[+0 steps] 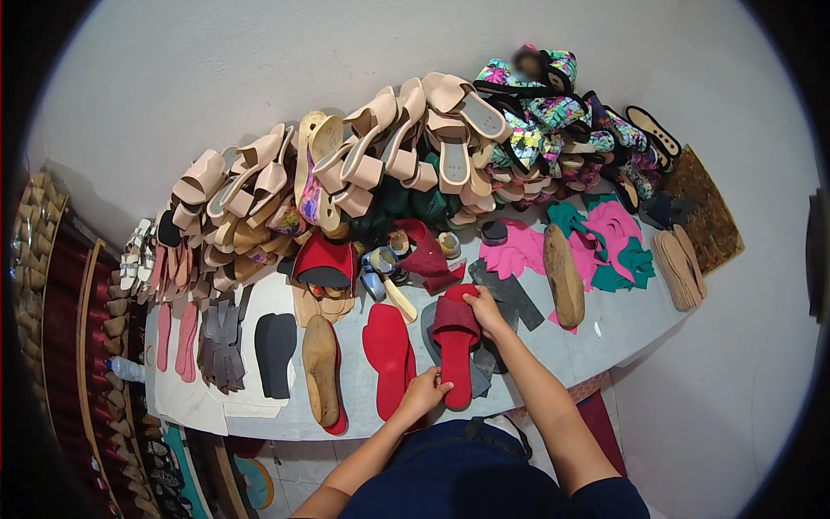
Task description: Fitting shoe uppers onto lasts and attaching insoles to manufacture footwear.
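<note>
A red slipper (456, 368) with a textured darker red strap lies between my hands, toe pointing away from me. My left hand (425, 392) is closed on its heel end, at the left edge. Up at the toe, my right hand (487, 311) grips the right side close to the strap, its fingers partly hidden. Just left of the slipper are red soles (386, 350). A wooden shoe last (321, 372) rests over another red sole farther left. Dark grey sheet pieces (510, 294) lie behind and partly under the slipper.
Beige heeled sandals (376, 130) and patterned slippers (553, 112) are heaped along the wall. Pink cut pieces (514, 246), a second last (564, 277) and stacked tan soles (677, 268) occupy the table's right. Grey soles (277, 353) lie left. Shelves of lasts (112, 346) stand beyond.
</note>
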`<state>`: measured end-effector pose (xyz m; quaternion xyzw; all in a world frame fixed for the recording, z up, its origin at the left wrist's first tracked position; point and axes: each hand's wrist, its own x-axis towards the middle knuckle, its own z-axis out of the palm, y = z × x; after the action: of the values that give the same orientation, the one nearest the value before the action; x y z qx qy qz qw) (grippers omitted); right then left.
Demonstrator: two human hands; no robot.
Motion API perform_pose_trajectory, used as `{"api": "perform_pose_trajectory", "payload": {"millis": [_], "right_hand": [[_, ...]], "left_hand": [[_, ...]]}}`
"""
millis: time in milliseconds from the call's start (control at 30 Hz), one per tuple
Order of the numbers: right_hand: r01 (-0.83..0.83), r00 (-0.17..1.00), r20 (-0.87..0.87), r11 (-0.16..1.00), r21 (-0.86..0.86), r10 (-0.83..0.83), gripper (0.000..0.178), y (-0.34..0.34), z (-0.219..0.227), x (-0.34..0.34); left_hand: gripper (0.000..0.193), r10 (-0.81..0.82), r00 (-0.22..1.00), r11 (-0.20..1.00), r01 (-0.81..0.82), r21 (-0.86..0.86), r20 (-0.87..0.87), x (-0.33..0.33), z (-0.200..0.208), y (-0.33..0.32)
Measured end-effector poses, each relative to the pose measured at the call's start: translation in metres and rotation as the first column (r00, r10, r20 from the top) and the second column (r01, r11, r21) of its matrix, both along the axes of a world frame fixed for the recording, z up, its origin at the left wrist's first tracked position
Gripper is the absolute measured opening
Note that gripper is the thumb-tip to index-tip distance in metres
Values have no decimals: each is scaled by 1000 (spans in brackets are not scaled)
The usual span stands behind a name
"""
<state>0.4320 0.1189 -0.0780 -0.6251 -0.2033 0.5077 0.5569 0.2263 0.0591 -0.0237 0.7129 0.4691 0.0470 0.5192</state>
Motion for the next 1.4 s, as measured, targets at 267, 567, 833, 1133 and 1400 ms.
{"api": "perform_pose_trajectory", "payload": {"millis": [267,567,833,1133,1400], "right_hand": [[138,910,401,988,-67,-100,32,1,-6,-18],[243,704,696,969,-51,-140,32,0,-3,-28],[207,954,96,857,472,-283,42,-30,-1,-17],[-264,89,996,964,1,24,38,-88,46,-97],[-311,-117,984,936,-164,134,43,-86,41,-102]], "left_hand": [[45,-35,999,990,36,133,-11,-8,-24,-6],[54,58,986,988,-35,-151,154,-11,-61,-17],[49,54,993,982,-34,-185,105,-9,-60,-15],[44,63,967,918,42,-395,248,-21,-55,-4],[42,-92,971,942,157,-297,221,-24,-42,2]]}}
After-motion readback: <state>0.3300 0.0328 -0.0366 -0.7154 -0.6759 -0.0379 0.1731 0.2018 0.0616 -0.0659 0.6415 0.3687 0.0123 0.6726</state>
